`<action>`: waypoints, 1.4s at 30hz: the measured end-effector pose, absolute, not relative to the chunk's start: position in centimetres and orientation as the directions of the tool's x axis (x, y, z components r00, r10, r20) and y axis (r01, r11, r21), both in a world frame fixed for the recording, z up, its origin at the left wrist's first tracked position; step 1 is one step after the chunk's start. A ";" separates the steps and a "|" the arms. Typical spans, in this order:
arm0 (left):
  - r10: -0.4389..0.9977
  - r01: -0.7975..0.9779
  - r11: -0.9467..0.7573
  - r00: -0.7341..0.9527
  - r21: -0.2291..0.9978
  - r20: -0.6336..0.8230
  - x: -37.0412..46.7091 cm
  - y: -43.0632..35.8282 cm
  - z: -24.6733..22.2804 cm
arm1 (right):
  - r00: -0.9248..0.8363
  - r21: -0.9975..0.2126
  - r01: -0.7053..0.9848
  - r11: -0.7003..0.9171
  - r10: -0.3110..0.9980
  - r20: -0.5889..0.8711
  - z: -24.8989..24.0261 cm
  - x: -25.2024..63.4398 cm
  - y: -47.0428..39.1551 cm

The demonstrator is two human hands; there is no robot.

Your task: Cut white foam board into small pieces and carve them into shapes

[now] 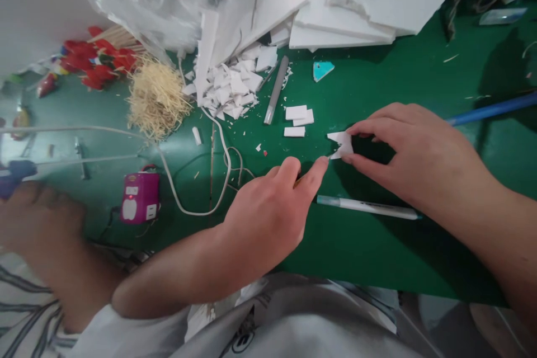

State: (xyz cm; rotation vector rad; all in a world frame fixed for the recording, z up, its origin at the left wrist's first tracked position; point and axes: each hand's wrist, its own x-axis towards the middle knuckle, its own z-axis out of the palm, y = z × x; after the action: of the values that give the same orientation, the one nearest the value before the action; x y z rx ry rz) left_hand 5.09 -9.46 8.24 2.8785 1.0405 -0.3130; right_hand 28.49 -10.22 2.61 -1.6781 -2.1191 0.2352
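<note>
Between the thumb and fingers of my right hand (423, 145) is a small white foam piece (345, 144) with a notch cut in its left side. My left hand (272, 207) is closed around a thin tool (298, 182), mostly hidden under the fingers. Its index fingertip points at the lower prong of the foam piece, where a fine tip shows. Just below the two hands lies a white pen (369, 207) with a teal end. Small white foam rectangles (295, 132) rest on the green table (335, 251) left of the notched piece.
Foam scraps (235, 84), a grey cutter (277, 89), large foam sheets (348, 28) and a straw-coloured fibre bundle (157, 95) lie toward the back. A white cable (188, 212) loops near a purple box (140, 197). At far left is another person's blurred hand (37, 218).
</note>
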 end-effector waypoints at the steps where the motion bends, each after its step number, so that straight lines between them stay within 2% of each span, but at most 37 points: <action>1: 0.629 0.640 -0.768 0.752 -0.006 -0.199 4.9 -9.5 8.3 | -0.174 -0.393 0.886 0.247 0.962 0.212 2.6 28.5 -10.2; 5: 0.653 0.657 -0.754 0.749 0.003 -0.111 4.1 -9.3 8.1 | -0.154 -0.416 0.877 0.239 0.961 0.228 2.7 28.4 -10.1; 10: 0.679 0.676 -0.734 0.732 -0.068 -0.048 3.1 -8.7 7.4 | -0.122 -0.521 0.825 0.219 0.969 0.213 3.5 28.3 -10.1; 14: 0.686 0.685 -0.727 0.725 -0.047 -0.063 2.9 -8.3 6.8 | -0.053 -0.608 0.773 0.179 0.974 0.218 3.9 27.9 -10.7; 16: 0.684 0.685 -0.728 0.725 -0.013 -0.079 2.9 -8.0 6.6 | -0.007 -0.697 0.698 0.166 0.974 0.226 3.8 27.6 -10.9; 19: 0.704 0.701 -0.705 0.710 0.109 -0.018 3.0 -7.4 6.5 | 0.067 -0.864 0.502 0.043 0.994 0.089 4.1 27.0 -10.8; 21: 0.737 0.691 -0.663 0.670 0.289 0.088 3.2 -7.1 6.4 | 0.059 -0.932 0.356 -0.069 0.997 -0.051 4.4 26.6 -10.5; 23: 0.784 0.626 -0.579 0.603 0.523 0.146 3.7 -6.7 6.3 | 0.045 -0.964 0.227 -0.137 0.991 -0.130 4.6 26.2 -10.3; 26: 0.849 0.484 -0.352 0.526 0.801 0.055 4.7 -6.2 6.2 | 0.050 -0.988 0.114 -0.104 0.994 -0.099 4.3 25.9 -10.6; 29: 0.881 0.360 -0.086 0.463 0.929 -0.098 5.7 -6.0 6.3 | 0.046 -0.986 0.168 -0.017 0.999 -0.010 3.6 25.8 -11.2; 32: 0.855 0.280 0.142 0.449 0.949 -0.261 6.1 -5.9 6.4 | 0.017 -0.977 0.215 0.014 1.000 0.018 3.7 25.7 -11.4; 34: 0.832 0.231 0.233 0.456 0.945 -0.317 6.3 -5.9 6.5 | -0.005 -0.979 0.203 -0.020 1.000 -0.022 4.3 25.6 -11.3; 37: 0.808 0.185 0.305 0.469 0.934 -0.356 6.3 -5.8 6.6 | -0.030 -0.979 0.193 -0.060 0.997 -0.067 4.9 25.5 -11.2; 42: 0.799 0.143 0.339 0.478 0.930 -0.365 6.3 -5.7 6.8 | -0.012 -0.989 0.140 -0.053 0.998 -0.056 4.9 25.3 -11.1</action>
State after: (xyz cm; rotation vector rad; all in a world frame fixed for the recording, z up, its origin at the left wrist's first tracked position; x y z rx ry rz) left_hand 6.34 -5.74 6.79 1.1712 1.0107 0.5383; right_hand 25.35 -11.15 4.87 -1.3457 -1.2979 1.1919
